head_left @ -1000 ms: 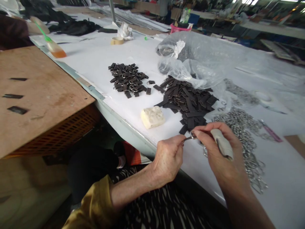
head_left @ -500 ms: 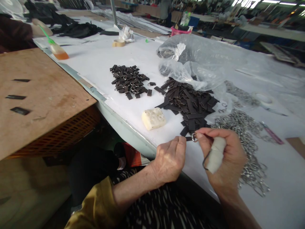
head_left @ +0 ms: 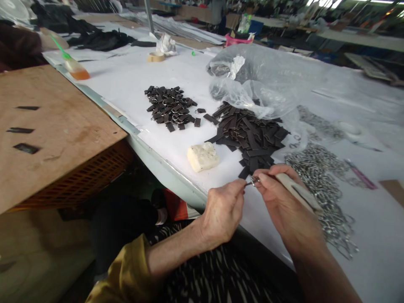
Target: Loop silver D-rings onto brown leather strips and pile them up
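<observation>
- Over the near edge of the desk [head_left: 120, 80], a small dark strip [head_left: 248, 184] bridges the gap between the two hands, with a metal ring [head_left: 253, 180] toward its right end.
- The left hand [head_left: 223, 212] is clamped on the dark strip, thumb and fingertips closed over its left end.
- The right hand [head_left: 284, 200] is pinched together at the metal ring; whether it also grips the strip's other end, I cannot tell. A pale wrapped piece [head_left: 298, 191] is tucked in the same hand.
- The dark strip looks light, thin and bendable, hardly fragile; its flat end seems the best hold.
- The metal ring looks light, hard and smooth, so it may slip or turn; its rim suits thumb and fingertip.
- Beyond the hands lies a pile of dark strips [head_left: 251, 136]; a pile of metal rings [head_left: 315, 168] is just right of it.
- Farther left, past a pale block [head_left: 203, 157], sits a heap of ringed pieces [head_left: 170, 107].
</observation>
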`<act>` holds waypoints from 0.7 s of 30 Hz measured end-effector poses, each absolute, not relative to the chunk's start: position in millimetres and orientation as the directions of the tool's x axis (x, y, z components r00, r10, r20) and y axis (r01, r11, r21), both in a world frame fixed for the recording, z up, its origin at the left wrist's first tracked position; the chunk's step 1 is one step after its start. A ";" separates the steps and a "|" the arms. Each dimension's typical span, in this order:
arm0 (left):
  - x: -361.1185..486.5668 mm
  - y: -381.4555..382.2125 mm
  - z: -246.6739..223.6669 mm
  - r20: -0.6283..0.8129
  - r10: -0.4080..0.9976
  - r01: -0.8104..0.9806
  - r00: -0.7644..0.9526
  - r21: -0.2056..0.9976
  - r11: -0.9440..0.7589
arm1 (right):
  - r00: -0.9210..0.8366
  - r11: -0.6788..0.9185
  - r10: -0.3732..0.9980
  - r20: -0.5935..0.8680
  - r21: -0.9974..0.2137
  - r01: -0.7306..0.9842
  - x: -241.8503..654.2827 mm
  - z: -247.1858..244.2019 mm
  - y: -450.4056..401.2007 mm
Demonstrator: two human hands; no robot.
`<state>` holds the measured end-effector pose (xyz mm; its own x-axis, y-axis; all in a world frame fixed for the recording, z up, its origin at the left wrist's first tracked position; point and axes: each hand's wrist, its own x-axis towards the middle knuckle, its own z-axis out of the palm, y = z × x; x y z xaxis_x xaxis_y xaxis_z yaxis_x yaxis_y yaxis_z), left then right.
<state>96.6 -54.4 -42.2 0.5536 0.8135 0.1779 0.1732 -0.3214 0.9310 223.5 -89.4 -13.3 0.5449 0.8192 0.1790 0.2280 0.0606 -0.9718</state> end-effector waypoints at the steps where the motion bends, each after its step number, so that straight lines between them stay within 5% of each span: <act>1: 96.8 -54.0 -41.1 0.161 0.823 0.155 0.545 0.945 -0.287 | 0.541 0.052 0.829 0.139 -0.984 0.172 224.6 -15.3 -89.1; 3: 97.7 -53.6 -39.4 0.120 0.837 0.111 0.534 0.971 -0.210 | 0.555 0.019 0.824 0.116 -0.984 0.178 224.9 -17.3 -90.2; 7: 101.5 -51.8 -35.7 -0.025 0.837 -0.070 0.547 0.995 0.075 | 0.545 0.057 0.733 0.408 -0.834 0.548 220.8 -16.1 -96.4; 12: 103.8 -42.4 -31.1 -0.277 0.710 -0.269 0.647 0.789 0.553 | 0.340 0.212 0.754 0.562 -0.697 0.685 217.9 -18.7 -102.6; 17: 99.1 -36.2 -30.2 -0.357 0.643 -0.318 0.677 0.646 0.694 | 0.151 0.277 0.810 0.567 -0.596 0.754 228.6 -23.1 -111.3; 21: 96.8 -35.4 -31.1 -0.377 0.670 -0.395 0.639 0.587 0.707 | -0.181 0.397 0.854 0.488 -0.387 0.832 240.8 -21.6 -112.7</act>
